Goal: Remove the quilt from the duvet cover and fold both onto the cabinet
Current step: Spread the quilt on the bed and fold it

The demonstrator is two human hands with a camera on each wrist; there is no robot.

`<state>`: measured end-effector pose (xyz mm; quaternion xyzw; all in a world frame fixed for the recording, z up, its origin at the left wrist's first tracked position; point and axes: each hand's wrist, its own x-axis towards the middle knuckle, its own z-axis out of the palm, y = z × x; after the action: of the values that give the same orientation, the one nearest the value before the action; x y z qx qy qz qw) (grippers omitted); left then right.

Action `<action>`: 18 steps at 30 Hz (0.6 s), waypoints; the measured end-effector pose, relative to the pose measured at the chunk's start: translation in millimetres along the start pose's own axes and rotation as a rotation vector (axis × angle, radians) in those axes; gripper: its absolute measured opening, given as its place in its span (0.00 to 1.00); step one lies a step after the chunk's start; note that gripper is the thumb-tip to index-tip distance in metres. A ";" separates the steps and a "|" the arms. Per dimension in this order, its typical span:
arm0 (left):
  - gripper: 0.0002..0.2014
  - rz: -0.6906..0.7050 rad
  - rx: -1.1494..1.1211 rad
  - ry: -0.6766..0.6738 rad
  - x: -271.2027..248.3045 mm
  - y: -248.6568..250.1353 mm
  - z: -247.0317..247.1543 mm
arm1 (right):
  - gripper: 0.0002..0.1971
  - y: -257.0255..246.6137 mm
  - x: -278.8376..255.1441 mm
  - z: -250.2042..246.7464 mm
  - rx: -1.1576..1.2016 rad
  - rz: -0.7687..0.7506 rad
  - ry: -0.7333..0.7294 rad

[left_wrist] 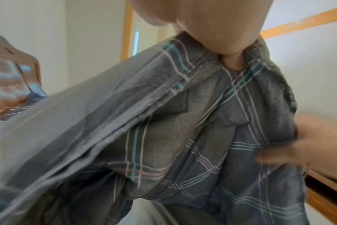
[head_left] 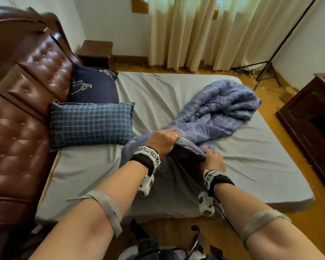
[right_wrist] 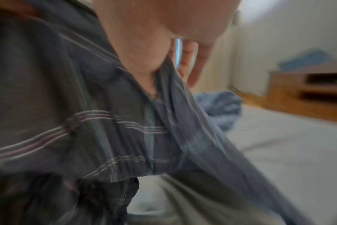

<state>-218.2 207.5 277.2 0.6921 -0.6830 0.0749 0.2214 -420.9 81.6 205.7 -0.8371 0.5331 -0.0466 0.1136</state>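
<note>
Both forearms are reaching over the near edge of the bed (head_left: 270, 166). Left hand (head_left: 162, 140) is gripping the duvet cover (head_left: 214, 113) hem, fingers curled over the fold; right hand (head_left: 213, 159) is pinching the same hem just beside it. Cover is lying bunched mid-bed, trailing toward the far side. Checked pillow (head_left: 91, 123) is sitting at the bed's head end, cabinet (head_left: 308, 113) standing off its foot end.

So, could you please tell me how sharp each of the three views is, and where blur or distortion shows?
Head view: mostly sharp but wide-angle, with the headboard bowed; the right hand is slightly smeared. Left wrist view: the duvet cover is fairly clear, the edges soft, the other hand at the right edge blurred. Right wrist view: motion blur throughout; the cabinet is only a vague shape.
</note>
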 end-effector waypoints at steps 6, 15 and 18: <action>0.16 -0.163 0.114 -0.027 -11.5 15.7 -0.7 | 0.16 37.8 31.2 33.4 0.144 -0.034 -0.239; 0.43 -0.432 0.326 -0.334 72.0 127.0 59.7 | 0.13 97.2 80.0 -60.4 0.167 -0.440 -0.049; 0.19 -0.493 0.349 -0.428 107.5 162.5 75.2 | 0.13 119.2 83.7 -92.3 0.117 -0.561 0.059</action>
<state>-386.1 83.7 287.1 0.8632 -0.5034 -0.0120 -0.0366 -508.7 -55.3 263.0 -0.9422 0.2802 -0.1309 0.1288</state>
